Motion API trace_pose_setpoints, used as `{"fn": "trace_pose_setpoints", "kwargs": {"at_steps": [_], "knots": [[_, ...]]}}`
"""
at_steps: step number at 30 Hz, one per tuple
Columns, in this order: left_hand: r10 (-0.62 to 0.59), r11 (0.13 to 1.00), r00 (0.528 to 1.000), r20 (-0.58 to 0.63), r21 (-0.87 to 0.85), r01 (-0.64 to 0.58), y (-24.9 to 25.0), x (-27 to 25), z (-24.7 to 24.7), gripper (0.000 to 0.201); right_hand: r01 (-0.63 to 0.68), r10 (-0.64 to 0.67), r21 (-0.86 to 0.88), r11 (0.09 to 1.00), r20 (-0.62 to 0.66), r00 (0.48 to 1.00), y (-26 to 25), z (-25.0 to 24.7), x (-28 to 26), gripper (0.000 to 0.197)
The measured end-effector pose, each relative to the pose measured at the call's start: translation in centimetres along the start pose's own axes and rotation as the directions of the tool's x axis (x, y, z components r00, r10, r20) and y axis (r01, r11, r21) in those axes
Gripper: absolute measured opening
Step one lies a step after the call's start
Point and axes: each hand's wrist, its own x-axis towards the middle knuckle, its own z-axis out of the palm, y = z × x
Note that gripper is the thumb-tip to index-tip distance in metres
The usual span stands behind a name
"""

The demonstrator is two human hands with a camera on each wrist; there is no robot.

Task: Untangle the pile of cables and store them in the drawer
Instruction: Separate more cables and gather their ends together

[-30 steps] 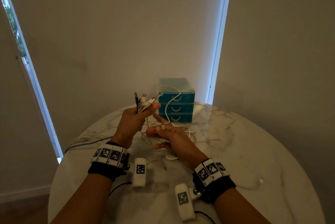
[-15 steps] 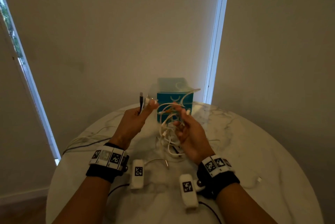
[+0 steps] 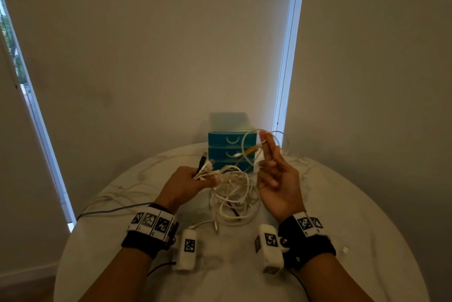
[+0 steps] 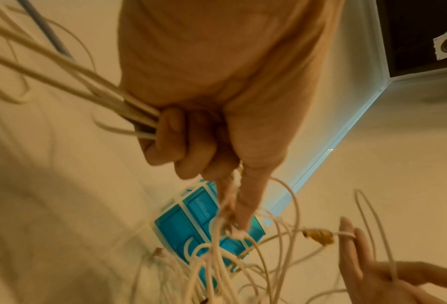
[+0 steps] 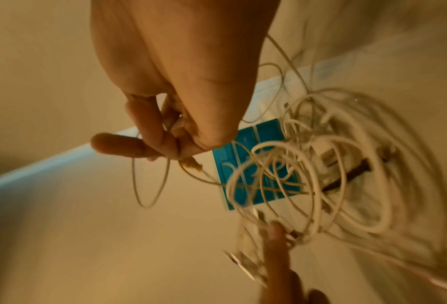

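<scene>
The head view looks forward and down from above the round marble table, taking in both forearms and the teal drawer unit at the far edge. Each wrist view looks along its own palm, very close to the fingers. All three share the drawer unit and the tangled white cables.
</scene>
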Motion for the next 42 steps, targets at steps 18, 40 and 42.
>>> {"fn": "trace_pose_setpoints", "kwargs": {"at_steps": [18,40,42], "knots": [[0.196,0.944,0.974,-0.116,-0.245,-0.22,2.7,-1.5,-0.8,0.028,-0.127,0.135,-0.082,0.989,0.105,0.985,2.9,1.3,-0.9,0.045],[0.297,0.888,0.955,0.024,-0.375,-0.267,1.4,-1.1,0.1,0.022,-0.197,0.196,0.027,0.98,0.035,0.98,3.4,0.5,-0.1,0.014],[0.279,0.886,0.959,-0.042,-0.374,-0.274,1.6,-1.0,0.1,0.024,-0.147,0.137,-0.093,0.985,-0.104,0.985,3.1,0.4,0.0,0.012]]}}
